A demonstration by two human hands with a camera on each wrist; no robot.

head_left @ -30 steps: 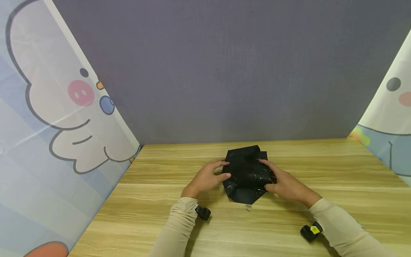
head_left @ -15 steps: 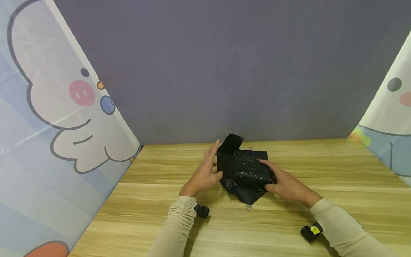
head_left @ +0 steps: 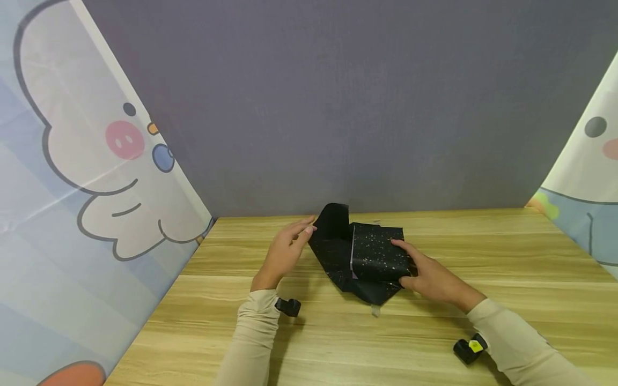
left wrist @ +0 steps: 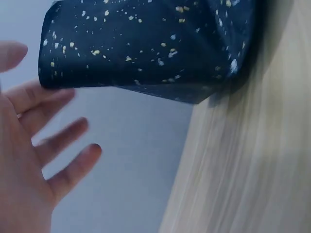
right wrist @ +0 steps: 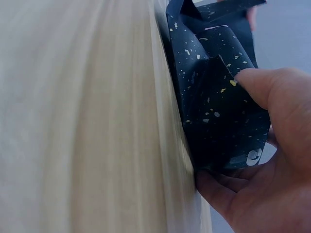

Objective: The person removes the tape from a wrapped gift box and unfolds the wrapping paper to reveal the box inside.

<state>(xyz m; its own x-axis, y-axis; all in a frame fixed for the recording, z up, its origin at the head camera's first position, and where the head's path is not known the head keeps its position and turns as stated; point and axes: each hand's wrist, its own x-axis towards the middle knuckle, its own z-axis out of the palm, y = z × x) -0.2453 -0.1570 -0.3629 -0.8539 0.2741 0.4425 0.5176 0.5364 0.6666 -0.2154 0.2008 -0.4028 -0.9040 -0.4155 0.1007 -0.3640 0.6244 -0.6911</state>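
Black wrapping paper (head_left: 381, 252) with white and gold specks is folded round a box-like shape on the table. Its right part forms a flat-topped block, with a thin pale and purplish edge along the block's left side. A loose flap (head_left: 333, 222) spreads leftward and stands up, dark on its inner face. My left hand (head_left: 283, 252) is at the flap's outer edge, fingers spread; in the left wrist view the fingertips (left wrist: 77, 128) are extended beside the speckled flap. With thumb and fingers, my right hand (head_left: 429, 273) holds the block's right end, where a small clear sticker (right wrist: 254, 157) shows.
The wooden table (head_left: 203, 332) runs back to a grey panel (head_left: 338, 107). Cartoon-print sheets (head_left: 63, 161) stand at both sides. A small bit of tape (head_left: 375, 311) lies in front of the paper. Each wrist wears a black camera (head_left: 288, 307).
My left hand has drawn the flap off the block and leftward, opening it out; the hand has moved left and its fingers have spread. My right hand has stayed in place.
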